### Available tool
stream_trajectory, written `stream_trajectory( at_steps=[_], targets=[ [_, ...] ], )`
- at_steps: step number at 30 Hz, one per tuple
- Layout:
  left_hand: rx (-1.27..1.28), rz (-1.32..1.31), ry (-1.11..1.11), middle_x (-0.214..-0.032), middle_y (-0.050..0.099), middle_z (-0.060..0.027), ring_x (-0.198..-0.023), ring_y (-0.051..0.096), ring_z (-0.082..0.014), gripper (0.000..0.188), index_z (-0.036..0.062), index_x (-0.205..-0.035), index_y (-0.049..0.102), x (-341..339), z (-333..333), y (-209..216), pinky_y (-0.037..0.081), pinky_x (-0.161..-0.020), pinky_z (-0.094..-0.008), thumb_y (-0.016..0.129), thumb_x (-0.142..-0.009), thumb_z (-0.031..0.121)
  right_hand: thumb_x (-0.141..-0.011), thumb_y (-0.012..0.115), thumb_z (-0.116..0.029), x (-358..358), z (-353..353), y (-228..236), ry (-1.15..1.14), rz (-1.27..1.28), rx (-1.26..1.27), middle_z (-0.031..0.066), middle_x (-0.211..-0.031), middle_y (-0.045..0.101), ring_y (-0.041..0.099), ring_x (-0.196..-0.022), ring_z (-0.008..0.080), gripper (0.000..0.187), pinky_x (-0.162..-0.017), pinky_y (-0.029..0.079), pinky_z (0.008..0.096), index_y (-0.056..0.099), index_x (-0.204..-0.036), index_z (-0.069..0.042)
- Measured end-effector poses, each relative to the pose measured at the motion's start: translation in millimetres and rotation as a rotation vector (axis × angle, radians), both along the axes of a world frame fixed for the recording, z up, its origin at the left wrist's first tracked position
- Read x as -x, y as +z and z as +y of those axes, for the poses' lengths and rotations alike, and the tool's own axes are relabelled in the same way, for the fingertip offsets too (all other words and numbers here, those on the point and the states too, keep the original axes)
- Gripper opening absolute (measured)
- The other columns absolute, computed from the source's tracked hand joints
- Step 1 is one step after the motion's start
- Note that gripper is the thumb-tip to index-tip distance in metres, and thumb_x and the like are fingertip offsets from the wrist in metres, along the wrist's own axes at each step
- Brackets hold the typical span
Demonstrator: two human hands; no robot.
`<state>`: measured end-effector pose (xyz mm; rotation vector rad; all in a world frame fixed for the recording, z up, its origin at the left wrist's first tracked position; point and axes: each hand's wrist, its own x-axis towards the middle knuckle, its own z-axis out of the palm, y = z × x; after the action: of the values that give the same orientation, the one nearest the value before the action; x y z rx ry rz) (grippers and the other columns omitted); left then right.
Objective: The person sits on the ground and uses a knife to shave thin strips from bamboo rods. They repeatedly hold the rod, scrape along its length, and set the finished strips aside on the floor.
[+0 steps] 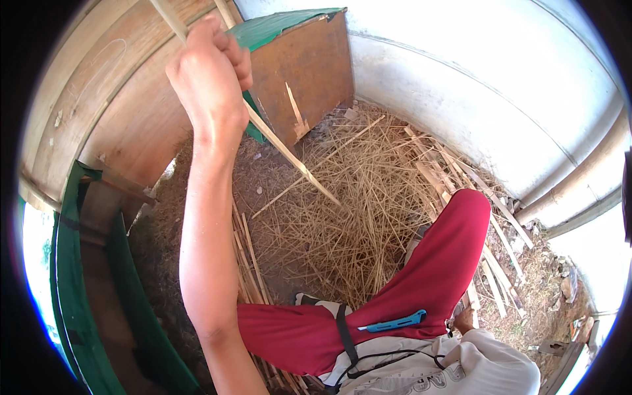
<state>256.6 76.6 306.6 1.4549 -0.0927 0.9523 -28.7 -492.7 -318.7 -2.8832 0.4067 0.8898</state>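
High at the upper left, left hand (209, 79) raised, fingers closed tight around a long thin stick (289, 155). Stick runs from above the fist down and right; lower tip ends over the straw pile (342, 217) on the dirt floor. Right hand (465, 320) low at right, beside the red-trousered leg (421, 283), mostly hidden; cannot tell its grip. Blue tool (394, 323) lies on the thigh. Brown board (303, 76) leans against the white wall (474, 85). Wood slats (250, 263) lie beside the forearm.
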Motion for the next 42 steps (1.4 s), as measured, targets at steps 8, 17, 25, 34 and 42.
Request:
stream_trajectory(
  at_steps=[8, 17, 25, 34, 42],
  targets=[
    [0.064, 0.047, 0.148, -0.053, 0.037, -0.0010, -0.046, 0.033, -0.0117, 0.038, 0.0073, -0.060, 0.039, -48.5, 9.8, -37.0, 0.027, -0.045, -0.0325, 0.049, -0.094, 0.020, -0.089, 0.062, -0.044, -4.8, 7.0, 29.9, 0.039, 0.038, -0.058, 0.0283, -0.095, 0.070, 0.068, -0.095, 0.0437, 0.056, -0.086, 0.053, 0.0496, 0.063, -0.109, 0.008],
    [0.044, 0.043, 0.137, -0.055, 0.035, -0.0026, -0.043, 0.034, -0.0138, 0.028, -0.0005, -0.072, 0.048, -61.6, -5.5, -41.2, 0.027, -0.043, -0.0317, 0.048, -0.095, 0.016, -0.091, 0.060, -0.042, -8.9, -0.4, 47.5, 0.070, 0.050, -0.105, 0.0283, -0.096, 0.069, 0.067, -0.097, 0.0445, 0.052, -0.088, 0.052, 0.0508, 0.064, -0.108, 0.006],
    [0.053, 0.053, 0.168, -0.052, 0.035, -0.0007, -0.042, 0.032, -0.0119, 0.039, 0.0080, -0.060, 0.036, -53.7, -17.6, -34.6, 0.024, -0.042, -0.0308, 0.048, -0.095, 0.020, -0.093, 0.059, -0.041, -8.9, -11.4, 63.7, 0.118, 0.041, -0.198, 0.0282, -0.097, 0.069, 0.067, -0.098, 0.0453, 0.048, -0.090, 0.051, 0.0520, 0.065, -0.107, 0.005],
    [0.126, 0.056, 0.214, -0.054, 0.035, -0.0004, -0.044, 0.031, -0.0113, 0.039, 0.0079, -0.061, 0.035, -58.0, -8.1, -35.8, 0.025, -0.043, -0.0296, 0.051, -0.095, 0.019, -0.095, 0.057, -0.032, -15.8, -16.0, 134.9, 0.020, 0.104, -0.425, 0.0200, -0.074, 0.065, 0.065, -0.072, 0.0362, 0.036, -0.068, 0.050, 0.0468, 0.064, -0.090, 0.002],
    [0.113, 0.036, 0.192, -0.054, 0.034, -0.0003, -0.044, 0.030, -0.0112, 0.038, 0.0073, -0.061, 0.036, -58.8, 3.8, -39.4, 0.025, -0.043, -0.0301, 0.050, -0.095, 0.018, -0.097, 0.065, -0.028, -43.0, -32.3, 221.1, -0.514, 0.148, -0.784, 0.0007, -0.057, 0.050, 0.046, -0.042, 0.0115, 0.032, -0.037, 0.035, 0.0281, 0.058, -0.078, -0.003]
  ],
)
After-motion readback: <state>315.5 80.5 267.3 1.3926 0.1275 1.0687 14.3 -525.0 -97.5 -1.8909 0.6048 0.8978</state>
